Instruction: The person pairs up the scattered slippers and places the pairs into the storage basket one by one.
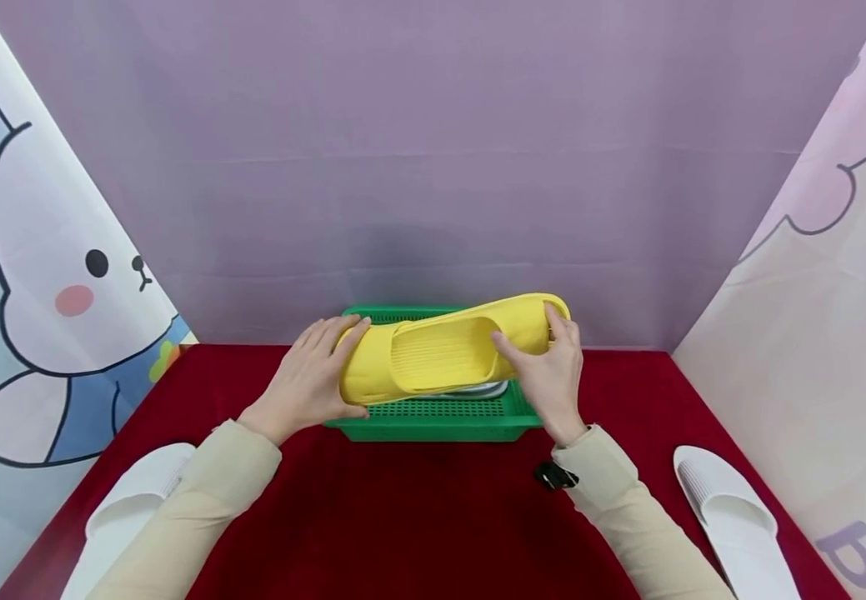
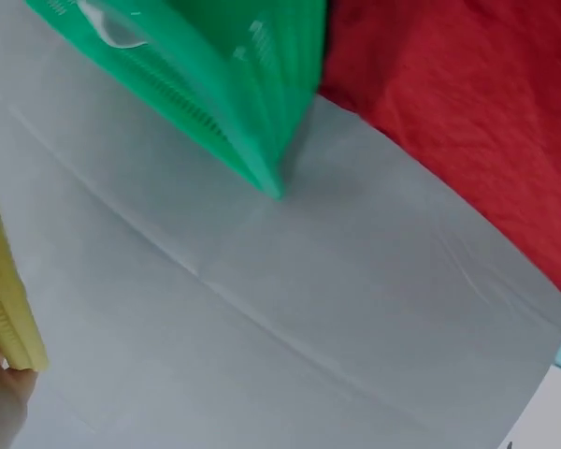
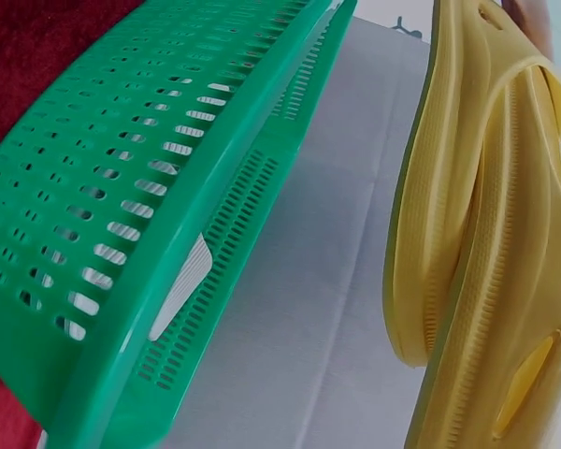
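Observation:
Two yellow slippers (image 1: 443, 354), nested against each other, are held sideways above a green plastic basket (image 1: 440, 431). My left hand (image 1: 308, 375) grips their left end, fingers over the top and thumb below. At the other end, my right hand (image 1: 555, 372) holds the pair, with its thumb at the opening by the strap. The right wrist view shows the two yellow slippers (image 3: 496, 243) lying together beside the basket's rim (image 3: 196, 210). Something white (image 1: 488, 390) lies inside the basket, mostly covered by the slippers in the head view.
A white slipper (image 1: 128, 508) lies at the left of the red cloth (image 1: 417, 517), partly behind my left sleeve. Another white slipper (image 1: 748, 529) lies at the right edge. A purple-grey curtain (image 1: 440, 167) hangs behind the basket, with printed panels on both sides.

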Tool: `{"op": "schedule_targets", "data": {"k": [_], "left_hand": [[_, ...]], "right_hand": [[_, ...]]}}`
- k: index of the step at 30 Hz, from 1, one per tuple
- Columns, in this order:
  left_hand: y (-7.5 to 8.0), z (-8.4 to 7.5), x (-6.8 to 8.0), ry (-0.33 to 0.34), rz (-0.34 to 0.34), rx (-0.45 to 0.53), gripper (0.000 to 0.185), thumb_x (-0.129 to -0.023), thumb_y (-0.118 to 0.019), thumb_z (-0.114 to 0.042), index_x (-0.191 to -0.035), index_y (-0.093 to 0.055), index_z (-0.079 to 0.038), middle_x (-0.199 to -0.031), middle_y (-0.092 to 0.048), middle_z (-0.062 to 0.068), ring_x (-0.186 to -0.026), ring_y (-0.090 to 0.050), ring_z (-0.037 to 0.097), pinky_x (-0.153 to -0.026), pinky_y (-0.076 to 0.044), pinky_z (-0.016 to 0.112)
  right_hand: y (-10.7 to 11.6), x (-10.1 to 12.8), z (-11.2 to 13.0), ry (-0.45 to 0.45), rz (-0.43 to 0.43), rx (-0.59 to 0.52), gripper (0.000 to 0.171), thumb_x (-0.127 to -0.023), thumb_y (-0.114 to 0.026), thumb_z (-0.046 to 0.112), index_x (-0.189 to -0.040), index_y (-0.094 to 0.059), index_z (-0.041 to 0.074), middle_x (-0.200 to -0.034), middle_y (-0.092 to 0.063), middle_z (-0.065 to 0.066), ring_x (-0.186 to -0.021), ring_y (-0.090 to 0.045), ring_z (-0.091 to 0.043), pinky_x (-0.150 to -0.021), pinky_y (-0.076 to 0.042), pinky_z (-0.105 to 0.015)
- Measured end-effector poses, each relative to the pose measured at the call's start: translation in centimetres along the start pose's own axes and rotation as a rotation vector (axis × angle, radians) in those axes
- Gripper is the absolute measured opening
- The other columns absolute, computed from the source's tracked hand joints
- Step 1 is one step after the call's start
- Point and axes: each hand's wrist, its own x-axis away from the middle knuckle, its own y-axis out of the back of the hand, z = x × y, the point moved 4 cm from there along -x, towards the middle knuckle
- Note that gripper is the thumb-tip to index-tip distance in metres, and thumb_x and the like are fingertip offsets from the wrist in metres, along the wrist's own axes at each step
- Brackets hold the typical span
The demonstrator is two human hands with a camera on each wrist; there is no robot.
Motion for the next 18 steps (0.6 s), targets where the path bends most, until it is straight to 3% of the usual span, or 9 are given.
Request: {"op": "schedule_targets", "data": {"k": [6,13,18], "left_hand": [[-0.4,-0.2,-0.2,-0.039,-0.038,-0.062,0.119,-0.043,-0.083,-0.056,-0.139,-0.031,-0.008,-0.130,-0.043,0.011,-0.120,-0.040,0.030,-0.105,-0.032,0.045],[-0.5,-0.6,-0.3,-0.087,-0.108,-0.030,0.108,-0.046,-0.079,-0.053,-0.134,-0.038,-0.007,-0.124,-0.047,0.012,-0.114,-0.043,0.030,-0.099,-0.038,0.046],[-0.4,-0.5,-0.2,-0.096,-0.150,0.001,0.106,-0.044,-0.078,-0.053,-0.131,-0.040,-0.007,-0.122,-0.048,0.012,-0.114,-0.044,0.031,-0.097,-0.039,0.047]], "right_hand": [[0.4,0.1,-0.2,-0.006,0.025,0.016,0.091,-0.067,-0.077,0.046,-0.140,-0.037,0.008,-0.122,-0.044,-0.011,-0.103,-0.045,-0.022,-0.085,-0.045,-0.034],[0.8,0.1,-0.4,-0.041,0.127,0.089,0.097,-0.068,-0.073,0.052,-0.143,-0.029,0.010,-0.130,-0.037,-0.013,-0.111,-0.042,-0.025,-0.093,-0.041,-0.038],[1.3,-0.1,0.0,0.048,0.240,0.197,0.101,-0.071,-0.069,0.056,-0.145,-0.021,0.006,-0.136,-0.030,-0.017,-0.116,-0.039,-0.028,-0.096,-0.038,-0.042]]}}
